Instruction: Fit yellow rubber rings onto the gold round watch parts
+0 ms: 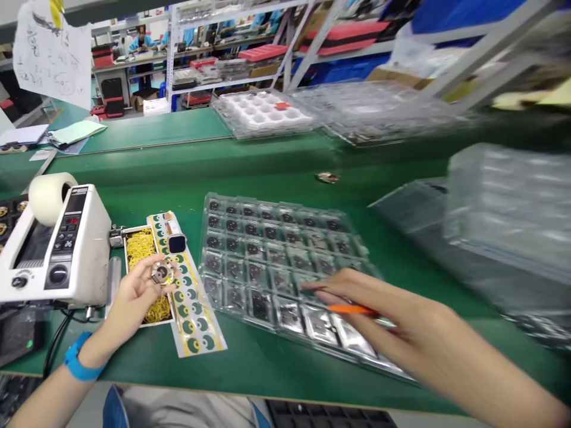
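My left hand [134, 297] is closed on a round, gold-and-silver metal part [163, 273] with a dark centre, pinched at the fingertips. It is above a box of yellow rings [141, 245] and beside a sheet of green and yellow stickers [196, 318]. My right hand [397, 312], slightly blurred, grips a slim orange tool [350, 309] whose exact kind I cannot make out. The hand is over a clear plastic tray [254, 321] with many pockets, most holding small dark parts. Part of the tray is hidden under that hand.
A white tape dispenser [87, 244] with a tape roll [47, 199] stands at left. A small dark-faced device [176, 242] lies on the stickers. Stacked clear trays [513, 202] are at right. A small metal piece [328, 177] lies behind the tray. A white tray [272, 113] sits on the ledge.
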Motion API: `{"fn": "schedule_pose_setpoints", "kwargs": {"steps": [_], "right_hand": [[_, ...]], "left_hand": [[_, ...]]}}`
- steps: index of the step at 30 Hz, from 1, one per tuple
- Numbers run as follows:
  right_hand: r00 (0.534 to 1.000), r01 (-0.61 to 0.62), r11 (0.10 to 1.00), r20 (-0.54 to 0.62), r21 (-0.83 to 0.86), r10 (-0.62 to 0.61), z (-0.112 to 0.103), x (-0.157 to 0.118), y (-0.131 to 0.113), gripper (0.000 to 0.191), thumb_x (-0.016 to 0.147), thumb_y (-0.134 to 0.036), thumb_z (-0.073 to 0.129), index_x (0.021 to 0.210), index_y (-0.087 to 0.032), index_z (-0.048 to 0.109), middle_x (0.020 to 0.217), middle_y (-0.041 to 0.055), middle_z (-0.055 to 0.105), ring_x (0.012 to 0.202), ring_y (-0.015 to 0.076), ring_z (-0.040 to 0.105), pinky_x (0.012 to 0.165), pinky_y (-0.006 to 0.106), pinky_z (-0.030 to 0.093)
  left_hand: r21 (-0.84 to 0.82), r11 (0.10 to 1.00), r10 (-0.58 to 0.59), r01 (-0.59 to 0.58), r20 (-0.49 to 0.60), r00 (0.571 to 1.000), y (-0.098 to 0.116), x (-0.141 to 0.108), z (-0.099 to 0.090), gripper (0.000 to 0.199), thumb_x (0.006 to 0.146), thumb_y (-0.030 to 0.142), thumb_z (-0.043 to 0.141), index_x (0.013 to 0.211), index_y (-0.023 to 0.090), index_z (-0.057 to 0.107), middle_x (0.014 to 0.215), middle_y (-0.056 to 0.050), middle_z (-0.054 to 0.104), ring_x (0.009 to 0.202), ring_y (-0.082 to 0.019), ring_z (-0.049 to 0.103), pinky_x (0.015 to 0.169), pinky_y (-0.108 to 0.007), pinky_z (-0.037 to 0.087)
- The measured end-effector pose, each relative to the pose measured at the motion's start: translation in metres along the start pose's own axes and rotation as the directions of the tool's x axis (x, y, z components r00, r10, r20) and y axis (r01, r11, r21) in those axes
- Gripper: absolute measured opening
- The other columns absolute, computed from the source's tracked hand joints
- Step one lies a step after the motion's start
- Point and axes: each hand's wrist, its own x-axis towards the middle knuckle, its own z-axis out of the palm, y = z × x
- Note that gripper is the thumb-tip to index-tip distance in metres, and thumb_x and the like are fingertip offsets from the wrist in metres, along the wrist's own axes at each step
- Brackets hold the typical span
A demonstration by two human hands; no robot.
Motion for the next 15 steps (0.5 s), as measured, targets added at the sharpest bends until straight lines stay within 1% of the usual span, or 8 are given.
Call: {"fn": "schedule_pose_setpoints", "kwargs": {"steps": [1,3,5,7,9,11,13,15], "right_hand": [[0.999,0.032,0.996,0.040,0.083,-0.036,0.010,0.014,-0.017,0.023,0.094,-0.038,0.049,0.086,-0.028,0.069,0.083,0.0058,0.070,0.068,0.0210,0.066,0.053,0.029,0.050],[0.996,0.053,0.966,0.058,0.252,-0.070,0.033,0.039,-0.049,0.019,0.093,-0.027,0.052,0.081,-0.025,0.067,0.080,0.0050,0.069,0.070,0.0187,0.064,0.058,0.027,0.050],[0.998,0.016,0.921,0.047,0.390,-0.037,0.056,0.058,-0.074,0.016,0.090,-0.022,0.056,0.079,-0.022,0.068,0.076,0.0042,0.065,0.069,0.0166,0.061,0.060,0.026,0.048],[0.997,-0.064,0.874,0.062,0.482,0.039,0.075,0.071,-0.090,0.015,0.086,-0.023,0.060,0.074,-0.021,0.069,0.075,0.0030,0.060,0.063,0.0138,0.055,0.055,0.025,0.044],[0.987,-0.157,0.821,0.099,0.549,0.123,0.090,0.077,-0.096,0.016,0.082,-0.026,0.063,0.069,-0.020,0.068,0.077,0.0020,0.057,0.056,0.0107,0.046,0.051,0.024,0.039],[0.973,-0.231,0.757,0.143,0.611,0.182,0.099,0.079,-0.097,0.017,0.080,-0.029,0.065,0.066,-0.019,0.066,0.080,0.0018,0.056,0.054,0.0093,0.042,0.049,0.024,0.036],[0.962,-0.273,0.698,0.178,0.661,0.207,0.104,0.077,-0.095,0.018,0.080,-0.032,0.064,0.067,-0.019,0.066,0.082,0.0024,0.056,0.058,0.0107,0.046,0.050,0.024,0.036],[0.957,-0.289,0.665,0.195,0.689,0.215,0.107,0.075,-0.093,0.019,0.081,-0.033,0.064,0.068,-0.020,0.066,0.083,0.0033,0.057,0.066,0.0140,0.052,0.053,0.025,0.039]], "left_hand": [[-0.003,1.000,-0.005,0.006,0.018,1.000,0.000,-0.001,0.000,0.037,0.084,0.029,0.067,0.120,0.023,0.058,0.123,-0.008,0.064,0.105,-0.019,0.064,0.094,-0.036,0.055],[-0.007,1.000,-0.010,0.010,0.052,0.999,-0.001,-0.001,0.001,0.037,0.086,0.029,0.066,0.122,0.024,0.057,0.127,-0.008,0.062,0.105,-0.019,0.064,0.096,-0.036,0.054],[-0.015,1.000,-0.004,0.006,0.096,0.995,-0.002,-0.002,0.001,0.038,0.087,0.029,0.064,0.124,0.025,0.056,0.129,-0.008,0.061,0.108,-0.020,0.063,0.098,-0.037,0.053],[-0.025,1.000,0.013,-0.009,0.131,0.991,-0.003,-0.002,0.002,0.038,0.089,0.027,0.062,0.126,0.026,0.054,0.128,-0.008,0.061,0.114,-0.022,0.060,0.099,-0.038,0.052],[-0.033,0.999,0.032,-0.028,0.153,0.988,-0.004,-0.002,0.003,0.039,0.089,0.024,0.061,0.127,0.027,0.053,0.129,-0.008,0.061,0.118,-0.024,0.058,0.100,-0.040,0.051],[-0.035,0.999,0.047,-0.042,0.147,0.988,-0.005,-0.003,0.005,0.039,0.090,0.023,0.061,0.127,0.028,0.053,0.132,-0.008,0.058,0.119,-0.024,0.057,0.101,-0.040,0.050],[-0.018,0.999,0.042,-0.040,0.125,0.991,-0.005,-0.004,0.008,0.038,0.090,0.023,0.060,0.127,0.029,0.054,0.135,-0.008,0.057,0.119,-0.023,0.058,0.102,-0.039,0.049],[0.018,1.000,0.018,-0.020,0.096,0.995,-0.004,-0.006,0.010,0.037,0.090,0.024,0.060,0.126,0.029,0.056,0.134,-0.007,0.057,0.116,-0.022,0.060,0.102,-0.038,0.050]]}}
